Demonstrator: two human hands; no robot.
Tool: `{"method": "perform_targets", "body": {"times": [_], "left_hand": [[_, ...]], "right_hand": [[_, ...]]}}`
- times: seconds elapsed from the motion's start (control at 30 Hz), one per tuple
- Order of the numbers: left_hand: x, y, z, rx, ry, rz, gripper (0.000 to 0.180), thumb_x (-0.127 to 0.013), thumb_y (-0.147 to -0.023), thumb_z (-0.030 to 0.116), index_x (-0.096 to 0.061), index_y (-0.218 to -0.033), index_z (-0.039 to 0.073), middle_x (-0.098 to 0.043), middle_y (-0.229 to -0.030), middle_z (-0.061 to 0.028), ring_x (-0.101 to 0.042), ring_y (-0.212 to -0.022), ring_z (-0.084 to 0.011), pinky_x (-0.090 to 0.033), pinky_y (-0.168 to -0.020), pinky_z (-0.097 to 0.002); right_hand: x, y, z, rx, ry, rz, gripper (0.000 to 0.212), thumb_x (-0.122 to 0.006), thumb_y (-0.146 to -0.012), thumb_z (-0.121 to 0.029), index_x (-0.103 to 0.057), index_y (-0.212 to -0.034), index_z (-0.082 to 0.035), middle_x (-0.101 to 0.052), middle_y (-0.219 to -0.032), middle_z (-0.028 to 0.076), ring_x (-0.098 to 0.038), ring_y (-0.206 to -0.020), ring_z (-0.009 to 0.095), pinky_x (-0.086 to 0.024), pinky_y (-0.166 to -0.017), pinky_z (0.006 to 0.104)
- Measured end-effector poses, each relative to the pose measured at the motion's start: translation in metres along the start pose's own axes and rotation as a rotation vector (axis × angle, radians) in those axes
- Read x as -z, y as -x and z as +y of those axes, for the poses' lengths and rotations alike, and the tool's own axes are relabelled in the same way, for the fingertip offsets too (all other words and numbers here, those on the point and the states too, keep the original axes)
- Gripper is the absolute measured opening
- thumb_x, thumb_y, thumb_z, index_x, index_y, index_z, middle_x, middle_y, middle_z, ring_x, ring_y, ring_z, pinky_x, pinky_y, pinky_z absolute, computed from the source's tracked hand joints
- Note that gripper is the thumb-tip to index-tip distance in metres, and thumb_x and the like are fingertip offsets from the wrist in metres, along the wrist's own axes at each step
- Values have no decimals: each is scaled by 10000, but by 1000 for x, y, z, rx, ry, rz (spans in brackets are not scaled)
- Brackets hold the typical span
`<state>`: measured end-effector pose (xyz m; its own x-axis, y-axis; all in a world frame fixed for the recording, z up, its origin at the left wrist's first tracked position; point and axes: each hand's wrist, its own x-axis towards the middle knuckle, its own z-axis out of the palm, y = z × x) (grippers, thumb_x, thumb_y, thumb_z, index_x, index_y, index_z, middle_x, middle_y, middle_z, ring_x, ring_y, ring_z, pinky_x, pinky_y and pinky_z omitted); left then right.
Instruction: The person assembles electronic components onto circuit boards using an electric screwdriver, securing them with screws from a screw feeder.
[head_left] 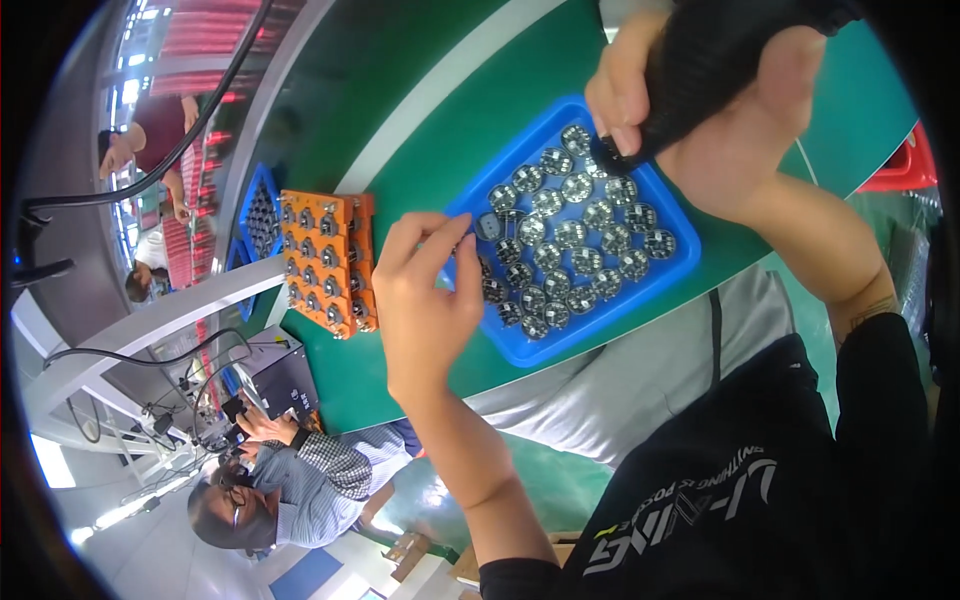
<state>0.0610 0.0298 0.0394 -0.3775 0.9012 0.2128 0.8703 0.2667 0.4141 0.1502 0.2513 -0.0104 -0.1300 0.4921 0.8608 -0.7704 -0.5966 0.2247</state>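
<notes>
A blue tray (pixel 525 355) on the green table holds several rows of small round metallic parts (pixel 570 235). My left hand (pixel 425 295) is at the tray's left edge, thumb and fingers pinched together. A small dark bit shows at its fingertips, too hidden to name. My right hand (pixel 745 150) wraps round a bulky black handheld object (pixel 700 75) above the tray's far right corner. Its narrow end points down at the round parts there; its exact kind cannot be told. A square grey part (pixel 488 226) lies in the tray beside my left fingertips.
Left of the tray stand stacked orange racks (pixel 325 262) fitted with small metal parts. Behind them is another blue tray (pixel 262 215) of parts. A grey box-shaped machine (pixel 285 380) and a co-worker (pixel 320 480) are at the lower left. A red bin (pixel 905 165) stands far right.
</notes>
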Motion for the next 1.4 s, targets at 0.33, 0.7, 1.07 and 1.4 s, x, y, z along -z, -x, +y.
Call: {"method": "perform_targets", "body": {"times": [0.33, 0.7, 1.07, 1.4], "left_hand": [[-29, -8, 10, -73, 72, 25, 163, -743, -763, -62, -731, -907, 12, -573, -937, -90, -568, -784, -219, -459, -630, -337], [-19, -8, -2, 94, 356, -12, 37, -664, -853, -53, -659, -868, -19, -632, -907, -98, -597, -768, -187, -479, -695, -303], [-15, 17, -16, 334, 299, 185, 143, -650, -915, 2, -732, -1032, -6, -683, -921, -61, -573, -780, -90, -419, -668, -237], [2, 3, -26, 356, 554, -42, 199, -607, -926, -76, -696, -1105, -74, -709, -1009, -111, -670, -937, -141, -521, -822, -242]], "right_hand": [[-27, -11, -19, -27, 175, 27, 916, -302, -861, -865, -419, -1195, -20, -565, -579, 137, -518, -448, 228, -466, -499, 346], [-71, -12, -26, -505, 1201, 679, 949, -323, -832, -888, -414, -1194, -16, -563, -575, 141, -513, -439, 230, -464, -499, 346], [-64, -2, -27, -513, 1222, 628, 942, -259, -854, -881, -412, -1204, -20, -565, -582, 139, -513, -444, 236, -480, -548, 369], [-58, 3, -28, -413, 1020, 551, 942, -255, -860, -875, -413, -1217, -18, -568, -585, 140, -516, -444, 230, -480, -539, 359]]}}
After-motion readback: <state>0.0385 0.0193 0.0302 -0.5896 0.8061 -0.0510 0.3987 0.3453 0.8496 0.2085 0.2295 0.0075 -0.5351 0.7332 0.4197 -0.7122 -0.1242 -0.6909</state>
